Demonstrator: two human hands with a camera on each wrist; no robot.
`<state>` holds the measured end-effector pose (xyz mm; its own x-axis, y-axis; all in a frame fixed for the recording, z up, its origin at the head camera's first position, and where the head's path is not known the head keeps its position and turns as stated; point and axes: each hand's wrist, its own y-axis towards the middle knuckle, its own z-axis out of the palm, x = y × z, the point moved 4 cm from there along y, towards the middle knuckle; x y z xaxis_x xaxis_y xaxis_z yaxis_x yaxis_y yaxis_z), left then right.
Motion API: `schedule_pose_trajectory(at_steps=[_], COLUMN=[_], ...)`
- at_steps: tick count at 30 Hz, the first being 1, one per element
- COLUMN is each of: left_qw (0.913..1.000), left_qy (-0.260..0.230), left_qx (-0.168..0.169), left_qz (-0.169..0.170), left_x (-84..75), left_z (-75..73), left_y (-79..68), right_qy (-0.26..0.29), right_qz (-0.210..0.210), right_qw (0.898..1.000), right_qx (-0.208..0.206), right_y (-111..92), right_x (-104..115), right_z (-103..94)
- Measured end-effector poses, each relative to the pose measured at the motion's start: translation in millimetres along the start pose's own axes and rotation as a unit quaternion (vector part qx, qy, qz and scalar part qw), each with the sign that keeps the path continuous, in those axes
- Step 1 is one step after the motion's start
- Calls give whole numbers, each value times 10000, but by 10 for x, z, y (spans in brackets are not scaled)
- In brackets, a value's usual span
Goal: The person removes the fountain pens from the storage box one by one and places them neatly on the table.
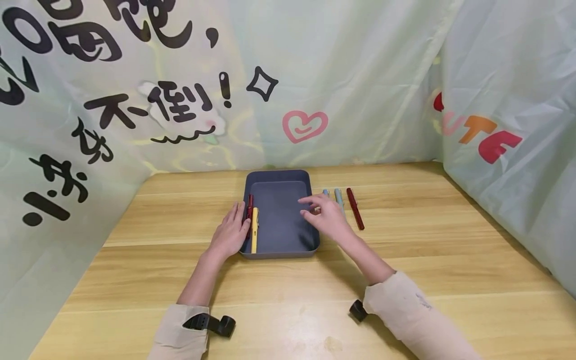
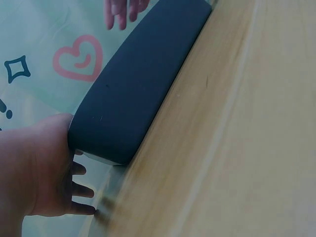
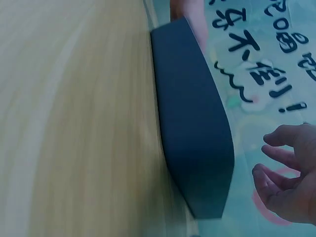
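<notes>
On the near side of the tray point(image 1: 281, 215), two sleeves point(image 1: 179, 334) with black wrist cameras point(image 1: 226, 326) reach forward over the wooden table point(image 1: 292, 300). At the tray's left wall lies the left hand point(image 1: 229, 234), its fingers stretched straight along the outside and its thumb at the rim, close by a dark red pen point(image 1: 250, 202) that rests inside against that wall. Next to this pen, also inside the tray, lies a yellow pen point(image 1: 255, 231), just past the thumb. Above the tray's right rim is the right hand point(image 1: 328, 216), fingers loosely bent, thumb and fingertips parted. Right of the tray, behind that hand's knuckles and partly hidden by it, are a blue pen point(image 1: 326, 192) and a pale blue pen point(image 1: 339, 197); a brownish-red pen point(image 1: 355, 210) lies farther right. Beyond the tray hangs a printed cloth point(image 1: 369, 75) with a pink heart point(image 1: 305, 126).
</notes>
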<state>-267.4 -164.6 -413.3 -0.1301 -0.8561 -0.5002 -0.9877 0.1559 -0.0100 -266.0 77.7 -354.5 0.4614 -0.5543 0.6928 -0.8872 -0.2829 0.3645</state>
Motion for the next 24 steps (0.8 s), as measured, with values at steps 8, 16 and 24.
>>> schedule_pose_trajectory(at_steps=[8, 16, 24], left_qw=[10000, 10000, 10000], left_qy=[28, -22, 52], left_qx=[-31, -16, 2], left_qz=[43, -11, -25], left_x=[-8, 6, 10], left_z=[-4, -7, -6], left_y=[-8, 3, 20], right_qy=[121, 262, 281], right_qz=[152, 13, 259], right_qw=[9991, 9966, 9912], right_qx=[373, 779, 1265], right_y=[58, 93, 119], right_x=[134, 275, 353], right_z=[315, 593, 825])
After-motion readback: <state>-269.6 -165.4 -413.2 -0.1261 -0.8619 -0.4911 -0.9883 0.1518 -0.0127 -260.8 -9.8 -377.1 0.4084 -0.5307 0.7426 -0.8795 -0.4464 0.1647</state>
